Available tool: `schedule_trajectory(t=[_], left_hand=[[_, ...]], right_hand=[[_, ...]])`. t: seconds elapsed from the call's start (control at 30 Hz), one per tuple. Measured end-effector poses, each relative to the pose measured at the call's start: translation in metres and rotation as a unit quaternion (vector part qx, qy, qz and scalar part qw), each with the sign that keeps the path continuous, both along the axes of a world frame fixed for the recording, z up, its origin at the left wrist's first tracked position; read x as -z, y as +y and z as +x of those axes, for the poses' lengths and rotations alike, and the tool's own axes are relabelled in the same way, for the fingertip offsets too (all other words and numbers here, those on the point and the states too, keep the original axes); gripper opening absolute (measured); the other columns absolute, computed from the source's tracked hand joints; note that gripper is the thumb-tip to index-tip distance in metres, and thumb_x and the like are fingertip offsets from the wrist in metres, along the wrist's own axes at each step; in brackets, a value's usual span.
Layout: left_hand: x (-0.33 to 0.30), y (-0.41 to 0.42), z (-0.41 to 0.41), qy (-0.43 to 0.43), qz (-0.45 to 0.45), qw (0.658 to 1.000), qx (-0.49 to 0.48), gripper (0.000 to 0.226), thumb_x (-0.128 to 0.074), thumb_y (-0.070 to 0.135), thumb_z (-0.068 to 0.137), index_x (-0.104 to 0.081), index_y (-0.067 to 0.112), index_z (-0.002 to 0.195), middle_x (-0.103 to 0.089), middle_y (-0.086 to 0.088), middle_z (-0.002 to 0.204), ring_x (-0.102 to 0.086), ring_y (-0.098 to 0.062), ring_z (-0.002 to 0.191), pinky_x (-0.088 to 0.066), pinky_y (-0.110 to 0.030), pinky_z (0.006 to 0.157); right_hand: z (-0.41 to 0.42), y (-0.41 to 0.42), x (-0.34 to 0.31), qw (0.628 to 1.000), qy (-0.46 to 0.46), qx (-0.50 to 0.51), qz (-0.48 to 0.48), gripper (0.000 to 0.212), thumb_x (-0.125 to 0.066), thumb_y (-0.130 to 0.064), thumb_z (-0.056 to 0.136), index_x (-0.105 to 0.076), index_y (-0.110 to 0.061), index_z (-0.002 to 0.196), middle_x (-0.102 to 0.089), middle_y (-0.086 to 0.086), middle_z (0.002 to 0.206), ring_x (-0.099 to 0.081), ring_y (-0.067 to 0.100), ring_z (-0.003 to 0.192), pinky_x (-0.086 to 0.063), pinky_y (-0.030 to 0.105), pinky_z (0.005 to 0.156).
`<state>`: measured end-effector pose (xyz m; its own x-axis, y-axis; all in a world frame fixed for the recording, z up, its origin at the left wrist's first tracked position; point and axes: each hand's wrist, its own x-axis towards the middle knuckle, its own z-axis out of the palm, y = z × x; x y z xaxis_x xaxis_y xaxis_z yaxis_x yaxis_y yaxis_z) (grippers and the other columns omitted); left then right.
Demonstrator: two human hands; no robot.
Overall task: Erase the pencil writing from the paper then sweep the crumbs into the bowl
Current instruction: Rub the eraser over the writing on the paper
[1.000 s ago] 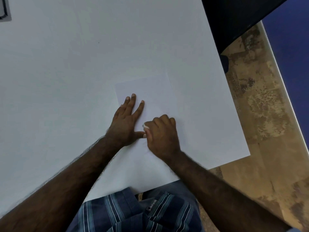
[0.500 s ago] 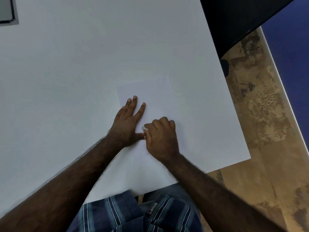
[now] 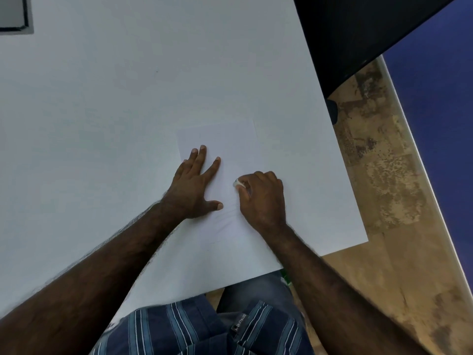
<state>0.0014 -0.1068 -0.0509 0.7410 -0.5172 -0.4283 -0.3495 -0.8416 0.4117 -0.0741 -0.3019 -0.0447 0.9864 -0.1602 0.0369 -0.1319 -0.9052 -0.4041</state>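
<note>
White paper (image 3: 230,139) lies near the table's (image 3: 102,111) right edge as our flat, open left hand (image 3: 195,185) pins it and our right hand (image 3: 261,196) pinches the eraser (image 3: 236,182), best rubbed in short, light strokes.

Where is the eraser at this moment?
In the head view, the eraser is pinched in the right hand, pressed on the paper, right of the flat left hand.

A white table (image 3: 115,111) over a mottled floor.
Worn tan floor (image 3: 384,201) lay past the table's right edge; a blue wall (image 3: 440,111) stood beyond.
</note>
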Motion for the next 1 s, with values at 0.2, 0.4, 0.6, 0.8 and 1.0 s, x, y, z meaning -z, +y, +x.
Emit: schedule_trajectory(t=[0.2, 0.4, 0.6, 0.8, 1.0], left_hand=[[0.006, -0.010, -0.008, -0.003, 0.018, 1.000, -0.010, 0.139, -0.065, 0.090, 0.062, 0.021, 0.037, 0.158, 0.046, -0.006, 0.158, 0.041, -0.026, 0.146, 0.015, -0.046, 0.123], [0.005, -0.010, -0.005, 0.015, 0.024, 1.000, -0.004, 0.141, -0.062, 0.093, 0.061, 0.027, 0.038, 0.155, 0.050, -0.004, 0.155, 0.045, -0.026, 0.144, 0.019, -0.045, 0.121], [0.003, -0.013, -0.004, 0.021, 0.047, 0.999, -0.003, 0.144, -0.061, 0.096, 0.058, 0.030, 0.039, 0.154, 0.050, -0.006, 0.155, 0.046, -0.028, 0.143, 0.017, -0.049, 0.122], [0.004, -0.012, -0.005, 0.012, 0.050, 0.999, -0.002, 0.143, -0.059, 0.097, 0.058, 0.030, 0.038, 0.154, 0.049, -0.006, 0.156, 0.045, -0.028, 0.143, 0.020, -0.047, 0.121], [0.010, -0.010, -0.006, 0.006, 0.035, 0.999, -0.006, 0.143, -0.060, 0.097, 0.058, 0.029, 0.040, 0.154, 0.048, -0.005, 0.156, 0.045, -0.026, 0.144, 0.023, -0.044, 0.119]], right_hand=[[-0.013, 0.004, 0.002, 0.999, 0.025, -0.037, 0.005, 0.007, -0.074, -0.021, 0.092, -0.075, -0.021, 0.098, -0.072, -0.004, 0.098, -0.062, 0.023, 0.094, -0.049, 0.042, 0.081], [-0.005, -0.012, 0.002, 0.996, 0.007, -0.085, -0.036, 0.005, -0.071, -0.021, 0.094, -0.074, -0.020, 0.097, -0.071, -0.001, 0.096, -0.059, 0.026, 0.092, -0.045, 0.043, 0.078], [0.019, -0.030, 0.000, 0.999, 0.006, -0.011, -0.040, 0.007, -0.066, -0.023, 0.097, -0.071, -0.024, 0.092, -0.068, -0.003, 0.092, -0.056, 0.028, 0.093, -0.041, 0.042, 0.079], [-0.008, -0.012, 0.003, 0.986, -0.001, -0.150, -0.070, 0.010, -0.067, -0.028, 0.098, -0.075, -0.022, 0.100, -0.070, -0.003, 0.094, -0.058, 0.025, 0.092, -0.038, 0.040, 0.077], [0.022, -0.022, 0.003, 0.996, -0.008, -0.041, -0.080, 0.012, -0.061, -0.028, 0.099, -0.072, -0.026, 0.095, -0.066, -0.005, 0.089, -0.055, 0.025, 0.090, -0.038, 0.041, 0.077]])
